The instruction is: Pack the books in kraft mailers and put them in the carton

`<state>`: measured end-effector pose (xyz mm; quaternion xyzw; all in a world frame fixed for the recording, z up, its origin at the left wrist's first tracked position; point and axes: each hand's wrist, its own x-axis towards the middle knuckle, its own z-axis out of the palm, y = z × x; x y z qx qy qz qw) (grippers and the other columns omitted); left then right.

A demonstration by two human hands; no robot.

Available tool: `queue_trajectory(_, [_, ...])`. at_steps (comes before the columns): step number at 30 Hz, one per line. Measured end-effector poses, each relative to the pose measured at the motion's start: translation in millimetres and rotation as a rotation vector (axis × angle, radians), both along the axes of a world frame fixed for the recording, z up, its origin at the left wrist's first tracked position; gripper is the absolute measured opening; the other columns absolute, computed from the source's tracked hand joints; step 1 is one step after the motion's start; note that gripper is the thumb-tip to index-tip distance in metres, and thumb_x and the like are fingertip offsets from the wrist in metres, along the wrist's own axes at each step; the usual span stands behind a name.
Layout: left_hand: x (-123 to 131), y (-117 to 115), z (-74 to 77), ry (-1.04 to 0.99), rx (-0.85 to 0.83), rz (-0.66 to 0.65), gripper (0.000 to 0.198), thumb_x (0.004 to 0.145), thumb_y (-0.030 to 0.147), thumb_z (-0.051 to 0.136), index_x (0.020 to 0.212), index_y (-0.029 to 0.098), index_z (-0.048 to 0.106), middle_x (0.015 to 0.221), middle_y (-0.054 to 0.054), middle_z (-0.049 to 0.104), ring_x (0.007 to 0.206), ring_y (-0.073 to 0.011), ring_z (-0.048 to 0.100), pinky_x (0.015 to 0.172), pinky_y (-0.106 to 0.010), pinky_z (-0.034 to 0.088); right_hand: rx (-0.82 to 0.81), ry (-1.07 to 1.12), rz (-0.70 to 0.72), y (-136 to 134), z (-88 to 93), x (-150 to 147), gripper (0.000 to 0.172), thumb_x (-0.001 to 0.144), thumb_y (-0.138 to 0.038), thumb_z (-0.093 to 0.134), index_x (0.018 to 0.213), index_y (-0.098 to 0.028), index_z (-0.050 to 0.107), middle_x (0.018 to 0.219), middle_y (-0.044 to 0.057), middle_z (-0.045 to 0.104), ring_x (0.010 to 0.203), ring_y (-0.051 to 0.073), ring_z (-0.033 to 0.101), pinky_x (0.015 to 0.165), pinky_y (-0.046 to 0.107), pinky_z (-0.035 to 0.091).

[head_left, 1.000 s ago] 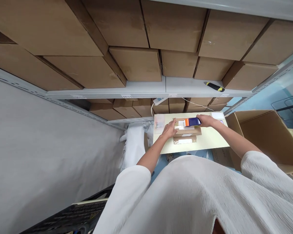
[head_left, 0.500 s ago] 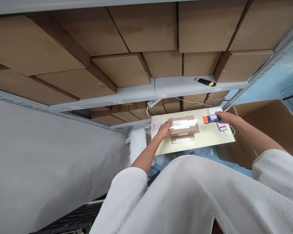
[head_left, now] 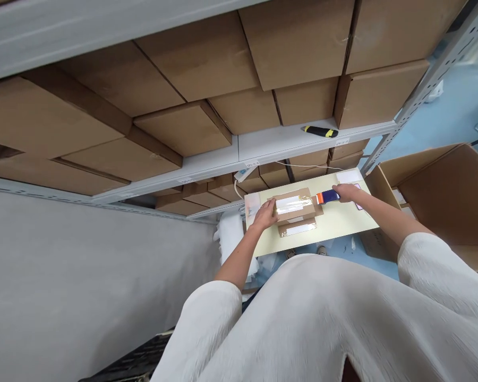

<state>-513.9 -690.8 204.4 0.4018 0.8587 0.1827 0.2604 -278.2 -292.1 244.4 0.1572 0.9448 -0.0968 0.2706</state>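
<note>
A small cardboard box [head_left: 295, 216] lies on a pale yellow tabletop [head_left: 342, 220], with shiny clear tape and white labels along its top. My left hand [head_left: 265, 215] grips the box's left end, fingers over the upper edge and thumb at the near side. In my right hand [head_left: 346, 192] is a dark blue tape dispenser [head_left: 330, 196], its orange end pointing left at the box's right end. Whether the orange end touches the box I cannot tell. A phone [head_left: 359, 205] is partly hidden beneath my right forearm. Taped flaps stick out around the box.
A metal shelf [head_left: 263, 146] full of cardboard cartons [head_left: 207, 63] runs behind the table. On its edge lies a black and yellow utility knife [head_left: 321, 131]. A power strip [head_left: 246, 173] hangs below. A large open carton [head_left: 442, 196] stands right; white wrapping [head_left: 231, 239] is left.
My right hand has brought the tape dispenser leftward to the right end of the box. My left hand stays at the box's left end. The head view has tilted and shifted slightly.
</note>
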Motion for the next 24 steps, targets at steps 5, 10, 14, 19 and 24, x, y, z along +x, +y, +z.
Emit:
queue_trajectory(5, [1.3,1.2,2.2,0.001,-0.022,0.000,0.104,0.080,0.026,0.086,0.173,0.023,0.040,0.177,-0.020,0.045,0.164,-0.0433,0.042,0.129,-0.052,0.043,-0.024,0.047,0.002,-20.7,-2.4,-25.4,0.051,0.080,-0.029,0.091,0.126,-0.022,0.069,0.122,0.022,0.078,0.115,0.042,0.076,0.096,0.051,0.058])
queue_trajectory(10, [2.1,-0.3,0.2,-0.012,-0.005,0.019,0.101,0.080,0.028,0.087,0.171,0.025,0.043,0.177,-0.019,0.045,0.164,-0.0433,0.042,0.128,-0.052,0.043,0.063,0.003,0.099,-36.2,2.4,-48.5,0.056,0.076,-0.031,0.094,0.127,-0.023,0.072,0.121,0.022,0.080,0.116,0.043,0.077,0.097,0.051,0.058])
queue_trajectory(14, [1.8,-0.4,-2.4,-0.010,0.013,0.009,0.101,0.080,0.029,0.087,0.171,0.025,0.043,0.176,-0.019,0.046,0.163,-0.0434,0.044,0.128,-0.052,0.043,0.096,0.045,0.101,-45.3,4.6,-56.8,0.054,0.075,-0.034,0.095,0.124,-0.023,0.074,0.116,0.022,0.082,0.114,0.043,0.079,0.095,0.052,0.059])
queue_trajectory(19, [1.0,0.8,-3.2,-0.015,0.026,0.019,0.102,0.079,0.026,0.088,0.171,0.023,0.044,0.175,-0.021,0.048,0.163,-0.0449,0.043,0.130,-0.054,0.042,0.123,0.058,0.079,-55.1,3.2,-57.4,0.052,0.076,-0.031,0.096,0.123,-0.020,0.075,0.120,0.025,0.081,0.117,0.044,0.078,0.098,0.053,0.058])
queue_trajectory(24, [0.0,0.0,-2.9,-0.004,0.030,-0.010,0.102,0.080,0.027,0.087,0.172,0.024,0.043,0.175,-0.019,0.048,0.164,-0.0441,0.042,0.130,-0.053,0.042,0.133,0.074,0.044,-60.4,1.0,-57.9,0.056,0.079,-0.041,0.094,0.127,-0.021,0.074,0.120,0.025,0.081,0.121,0.045,0.076,0.098,0.056,0.059])
